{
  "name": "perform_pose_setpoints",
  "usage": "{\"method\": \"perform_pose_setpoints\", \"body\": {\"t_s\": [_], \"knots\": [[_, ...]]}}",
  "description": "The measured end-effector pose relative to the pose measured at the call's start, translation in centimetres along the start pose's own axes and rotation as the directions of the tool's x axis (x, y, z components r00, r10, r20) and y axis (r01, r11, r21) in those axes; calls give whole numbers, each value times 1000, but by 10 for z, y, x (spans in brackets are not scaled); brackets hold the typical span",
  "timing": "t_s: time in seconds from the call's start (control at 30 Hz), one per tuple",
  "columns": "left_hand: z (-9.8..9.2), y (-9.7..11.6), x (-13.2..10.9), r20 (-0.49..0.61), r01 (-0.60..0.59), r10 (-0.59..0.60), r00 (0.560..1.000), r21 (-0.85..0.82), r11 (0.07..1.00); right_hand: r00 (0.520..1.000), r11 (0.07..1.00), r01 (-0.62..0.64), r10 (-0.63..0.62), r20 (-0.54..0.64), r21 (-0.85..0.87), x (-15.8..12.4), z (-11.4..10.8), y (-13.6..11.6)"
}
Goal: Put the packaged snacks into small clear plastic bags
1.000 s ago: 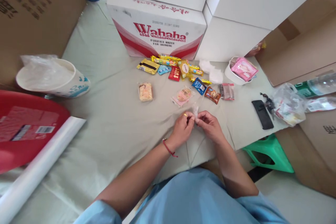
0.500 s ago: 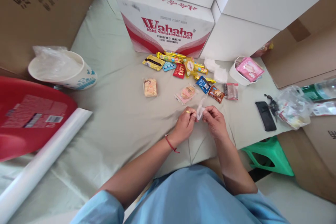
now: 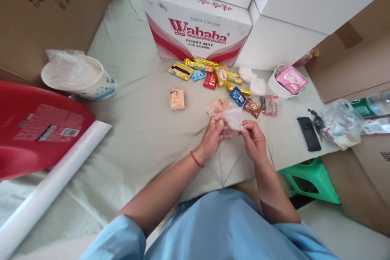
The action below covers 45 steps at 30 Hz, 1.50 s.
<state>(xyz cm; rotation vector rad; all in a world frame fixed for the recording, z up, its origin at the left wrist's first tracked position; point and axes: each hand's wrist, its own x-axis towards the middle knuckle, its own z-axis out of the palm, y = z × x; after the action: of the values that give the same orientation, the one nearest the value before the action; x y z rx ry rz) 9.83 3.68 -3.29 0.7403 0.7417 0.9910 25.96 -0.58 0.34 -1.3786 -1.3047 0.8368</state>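
Note:
Both my hands meet over the pale green cloth [image 3: 137, 130], pinching a small clear plastic bag [image 3: 234, 118] between them. My left hand [image 3: 212, 136], with a ring and a red wrist cord, grips the bag's left edge. My right hand [image 3: 252, 140] grips its right edge. Just beyond the bag lie a pink-wrapped round snack [image 3: 219, 105], a brown cookie packet [image 3: 252, 107] and a blue packet [image 3: 237, 96]. Several more wrapped snacks [image 3: 210, 75] are scattered further back, and a pale cake packet [image 3: 177, 98] lies to the left.
A Wahaha water carton [image 3: 198, 24] and white boxes stand behind the snacks. A white tub [image 3: 276, 85] holds a pink packet. A black phone [image 3: 308, 133], a plastic bag [image 3: 339, 124], bottles and a green stool [image 3: 310, 178] are right. Left: lined bucket [image 3: 79, 77], red basin [image 3: 30, 130], film roll [image 3: 51, 187].
The small clear bag has been spread wider between my hands and lifted slightly toward the snacks. The camera has shifted a little, moving everything rightward in view.

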Motion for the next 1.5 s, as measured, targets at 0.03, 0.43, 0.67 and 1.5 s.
{"method": "perform_pose_setpoints", "body": {"t_s": [0.03,0.43,0.67,1.5], "knots": [[-1,1,-1,-66,-65,72,995,111,992,999,998,34,-32,28,-46,-1,0,-2],[-3,12,-12,237,-403,361,902,762,506,992,999,-13,9,124,33,-9,-17,-7],[-5,10,-8,264,-323,212,941,519,791,993,960,-102,83,86,259,-10,-19,1],[-4,7,14,-196,-1,-7,980,-40,999,908,899,-367,402,-119,239,-4,3,15]]}}
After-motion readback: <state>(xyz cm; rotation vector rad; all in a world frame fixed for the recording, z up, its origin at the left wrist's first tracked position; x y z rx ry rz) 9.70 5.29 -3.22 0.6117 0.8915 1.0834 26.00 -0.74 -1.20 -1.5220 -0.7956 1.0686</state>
